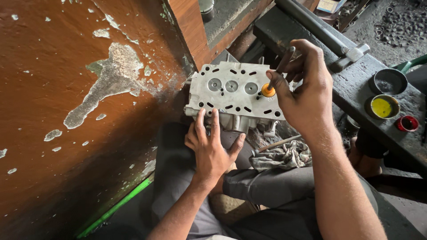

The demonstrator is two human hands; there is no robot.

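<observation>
Brown painted wall (58, 111), paint flaking in pale patches, fills the left side; the person sits close against it.

Dark, oily work surface (356, 84) runs along the right. On it: a round dark tin (390, 81), a round tin of yellow paste (384, 106), a small red cap (407, 123).

Grey cast-metal cylinder head (233, 95), rectangular, drilled with holes and slots, rests on the person's lap, its flat face turned up, far edge near the wall's corner. Three round valve faces (231, 86) sit flush in a row on that face. A fourth position, at the right end of the row, is covered by the orange cup of a stick tool.

Progress, as judged: three seats carry valves and sit untouched; the stick works only the rightmost one. Whether the other three are finished, cannot tell.

Crumpled grey rag (284, 158) lies on the lap, right of the head.

Right hand (307, 89): fingers curled, pinching the thin dark stick with the orange suction cup (268, 90), held near upright, cup pressed to the head's face.

Left hand (212, 149): fingers spread and flat, gripping nothing, fingertips laid over the head's near edge, bracing it.
</observation>
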